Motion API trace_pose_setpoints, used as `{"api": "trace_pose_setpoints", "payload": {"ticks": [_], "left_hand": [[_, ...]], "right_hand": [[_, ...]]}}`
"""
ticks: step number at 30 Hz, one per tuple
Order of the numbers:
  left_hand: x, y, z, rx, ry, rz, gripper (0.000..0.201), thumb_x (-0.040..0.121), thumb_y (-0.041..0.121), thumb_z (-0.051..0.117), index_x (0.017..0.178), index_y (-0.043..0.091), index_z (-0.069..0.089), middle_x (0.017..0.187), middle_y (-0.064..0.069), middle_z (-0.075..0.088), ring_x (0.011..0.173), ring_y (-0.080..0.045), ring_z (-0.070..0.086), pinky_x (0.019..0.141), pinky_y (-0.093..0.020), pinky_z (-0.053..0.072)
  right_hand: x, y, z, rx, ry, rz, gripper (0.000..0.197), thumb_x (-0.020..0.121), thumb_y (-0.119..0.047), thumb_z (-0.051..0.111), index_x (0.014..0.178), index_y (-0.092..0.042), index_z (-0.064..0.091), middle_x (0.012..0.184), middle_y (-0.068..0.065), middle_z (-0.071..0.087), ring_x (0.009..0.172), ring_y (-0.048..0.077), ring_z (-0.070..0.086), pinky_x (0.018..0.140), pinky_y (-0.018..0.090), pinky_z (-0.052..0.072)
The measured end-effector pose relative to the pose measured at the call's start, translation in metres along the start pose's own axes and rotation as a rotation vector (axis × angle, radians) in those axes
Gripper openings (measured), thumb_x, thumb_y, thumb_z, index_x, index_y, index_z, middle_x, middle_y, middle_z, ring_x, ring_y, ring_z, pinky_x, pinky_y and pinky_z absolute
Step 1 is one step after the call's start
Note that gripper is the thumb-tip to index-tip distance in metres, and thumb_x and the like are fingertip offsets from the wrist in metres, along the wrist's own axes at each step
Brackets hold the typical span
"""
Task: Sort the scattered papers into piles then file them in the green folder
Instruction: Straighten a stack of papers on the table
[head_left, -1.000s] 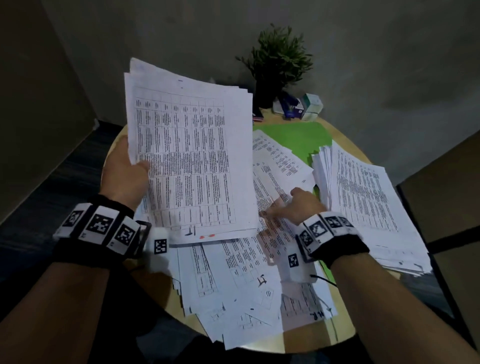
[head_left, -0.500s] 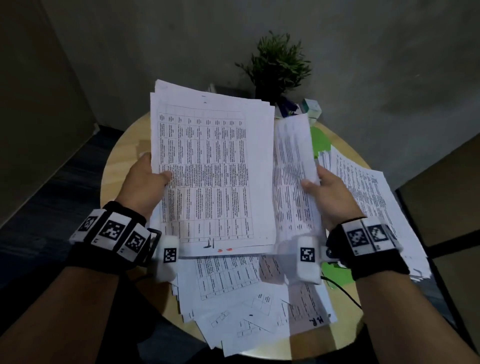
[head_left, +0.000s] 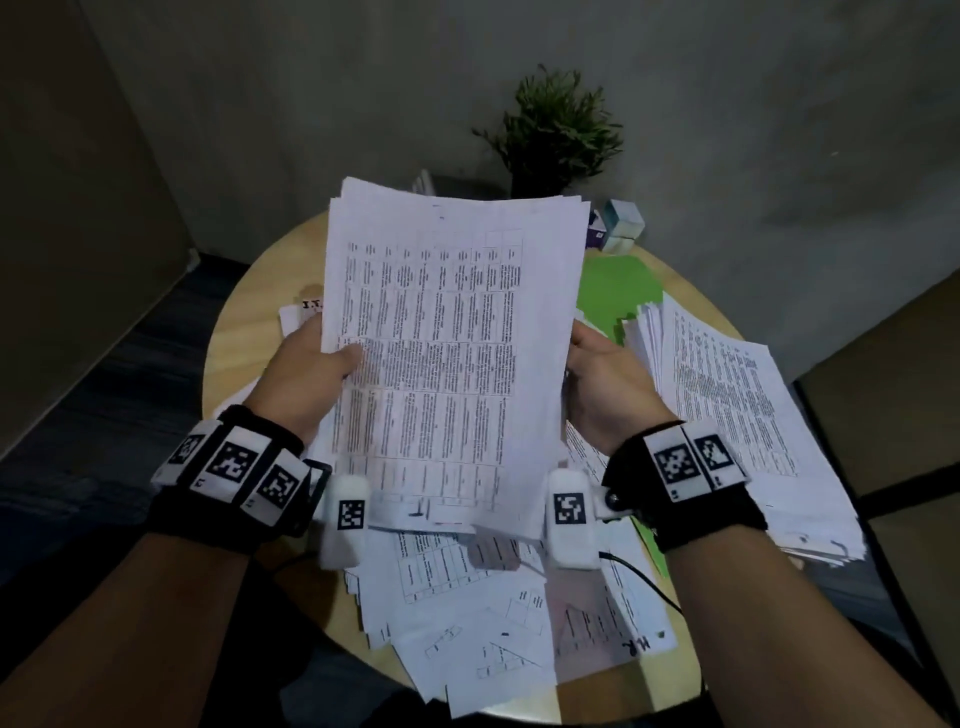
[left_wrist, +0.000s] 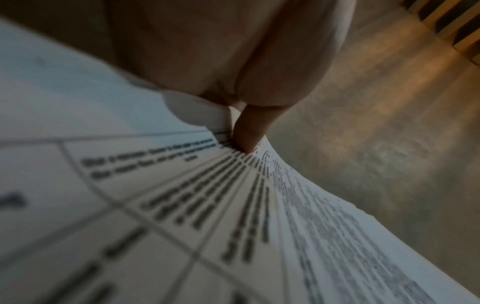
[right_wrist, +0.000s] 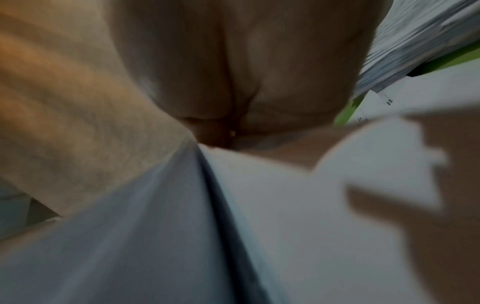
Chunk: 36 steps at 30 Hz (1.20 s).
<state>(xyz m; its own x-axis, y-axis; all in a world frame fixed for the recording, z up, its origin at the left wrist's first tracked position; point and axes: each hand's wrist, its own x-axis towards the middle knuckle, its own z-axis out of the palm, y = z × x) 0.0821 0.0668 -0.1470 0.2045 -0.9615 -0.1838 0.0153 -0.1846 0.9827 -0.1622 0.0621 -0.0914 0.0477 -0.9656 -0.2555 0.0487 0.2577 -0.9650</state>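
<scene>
I hold a stack of printed papers (head_left: 447, 353) upright over the round table. My left hand (head_left: 332, 364) grips its left edge, thumb on the front sheet. In the left wrist view the thumb (left_wrist: 246, 131) presses on the printed table of the stack of papers (left_wrist: 207, 205). My right hand (head_left: 587, 358) grips the right edge, fingers hidden behind the sheets. The right wrist view shows my palm (right_wrist: 233, 61) against white paper (right_wrist: 259, 205). The green folder (head_left: 613, 291) lies flat behind the stack, partly covered. A sorted pile (head_left: 727, 415) rests on its right part. Scattered sheets (head_left: 467, 623) lie below my wrists.
A potted plant (head_left: 556, 135) and small boxes (head_left: 623, 223) stand at the table's far edge against the wall. Bare wood table (head_left: 249, 322) shows at the left. A cable (head_left: 639, 577) runs from my right wrist over the papers. A dark cabinet stands at the right.
My right hand lifted sheets off the table, brought them to the stack in my left hand, and now both hands hold one stack, shifted right toward the centre.
</scene>
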Motion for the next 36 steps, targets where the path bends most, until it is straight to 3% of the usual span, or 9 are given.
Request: {"api": "trace_pose_setpoints", "payload": {"ticks": [2, 5, 8, 12, 16, 23, 28, 32, 36], "left_hand": [[0.001, 0.002, -0.01, 0.039, 0.044, 0.032, 0.041, 0.099, 0.004, 0.048, 0.134, 0.025, 0.053, 0.126, 0.005, 0.062, 0.114, -0.016, 0.059, 0.097, -0.033, 0.045], [0.005, 0.001, -0.03, 0.146, 0.157, 0.097, 0.045, 0.093, 0.01, 0.052, 0.13, 0.036, 0.055, 0.124, 0.008, 0.064, 0.113, -0.018, 0.061, 0.099, -0.044, 0.048], [0.003, 0.0, -0.041, 0.163, 0.273, 0.143, 0.047, 0.094, -0.002, 0.048, 0.132, 0.025, 0.054, 0.12, 0.005, 0.063, 0.112, -0.02, 0.061, 0.1, -0.045, 0.049], [0.003, 0.001, -0.044, 0.155, 0.291, 0.137, 0.044, 0.093, -0.005, 0.047, 0.126, 0.024, 0.056, 0.116, 0.004, 0.064, 0.109, -0.02, 0.062, 0.099, -0.049, 0.05], [0.005, 0.0, -0.043, 0.119, 0.262, 0.112, 0.045, 0.095, -0.003, 0.048, 0.128, 0.026, 0.056, 0.119, 0.004, 0.066, 0.111, -0.019, 0.062, 0.099, -0.048, 0.05], [0.008, -0.002, -0.04, 0.056, 0.189, 0.066, 0.044, 0.093, -0.001, 0.05, 0.128, 0.025, 0.057, 0.12, 0.001, 0.066, 0.11, -0.022, 0.063, 0.099, -0.05, 0.049], [0.004, 0.002, -0.029, 0.031, 0.118, 0.043, 0.047, 0.095, -0.005, 0.049, 0.132, 0.024, 0.057, 0.118, 0.004, 0.067, 0.111, -0.018, 0.063, 0.102, -0.044, 0.048], [-0.001, 0.01, -0.015, -0.032, 0.085, 0.038, 0.047, 0.096, -0.008, 0.047, 0.134, 0.019, 0.055, 0.119, 0.002, 0.065, 0.114, -0.018, 0.061, 0.105, -0.041, 0.045], [-0.005, 0.017, -0.003, -0.114, 0.042, 0.026, 0.048, 0.096, -0.009, 0.046, 0.136, 0.016, 0.052, 0.125, -0.001, 0.062, 0.117, -0.017, 0.058, 0.107, -0.034, 0.041]], "right_hand": [[0.001, 0.003, -0.001, -0.11, 0.006, 0.045, 0.024, 0.101, -0.022, 0.047, 0.108, -0.012, 0.068, 0.09, 0.007, 0.07, 0.068, 0.022, 0.062, 0.054, 0.025, 0.049], [0.008, 0.013, -0.012, -0.484, 0.031, 0.135, 0.036, 0.096, -0.039, 0.053, 0.112, -0.007, 0.061, 0.108, 0.013, 0.067, 0.079, 0.026, 0.062, 0.071, 0.037, 0.052], [0.012, 0.031, -0.015, -1.126, 0.03, 0.237, 0.064, 0.083, -0.051, 0.067, 0.127, -0.007, 0.051, 0.125, 0.011, 0.058, 0.102, 0.025, 0.057, 0.084, 0.033, 0.045], [0.01, 0.056, 0.0, -1.354, 0.16, 0.343, 0.093, 0.064, -0.051, 0.083, 0.134, -0.008, 0.038, 0.134, 0.013, 0.041, 0.127, 0.031, 0.039, 0.094, 0.041, 0.042], [0.016, 0.064, 0.001, -1.272, 0.203, 0.399, 0.078, 0.069, -0.03, 0.084, 0.129, -0.007, 0.04, 0.13, 0.012, 0.049, 0.121, 0.029, 0.049, 0.092, 0.037, 0.047], [0.007, 0.03, -0.038, -1.007, 0.206, 0.075, 0.012, 0.094, -0.017, 0.058, 0.102, -0.012, 0.051, 0.098, 0.012, 0.061, 0.071, 0.025, 0.053, 0.055, 0.027, 0.037], [-0.002, 0.001, -0.058, -0.612, 0.163, -0.014, 0.02, 0.092, -0.012, 0.061, 0.112, -0.009, 0.062, 0.107, 0.007, 0.071, 0.098, 0.029, 0.066, 0.093, 0.046, 0.05], [-0.01, -0.014, -0.059, -0.317, 0.126, -0.022, 0.022, 0.094, -0.002, 0.052, 0.11, -0.01, 0.065, 0.102, 0.011, 0.072, 0.09, 0.03, 0.066, 0.085, 0.043, 0.052], [-0.013, -0.02, -0.055, -0.167, 0.107, -0.171, 0.034, 0.095, 0.006, 0.045, 0.12, -0.013, 0.058, 0.099, -0.005, 0.072, 0.088, 0.011, 0.066, 0.076, 0.025, 0.049]]}}
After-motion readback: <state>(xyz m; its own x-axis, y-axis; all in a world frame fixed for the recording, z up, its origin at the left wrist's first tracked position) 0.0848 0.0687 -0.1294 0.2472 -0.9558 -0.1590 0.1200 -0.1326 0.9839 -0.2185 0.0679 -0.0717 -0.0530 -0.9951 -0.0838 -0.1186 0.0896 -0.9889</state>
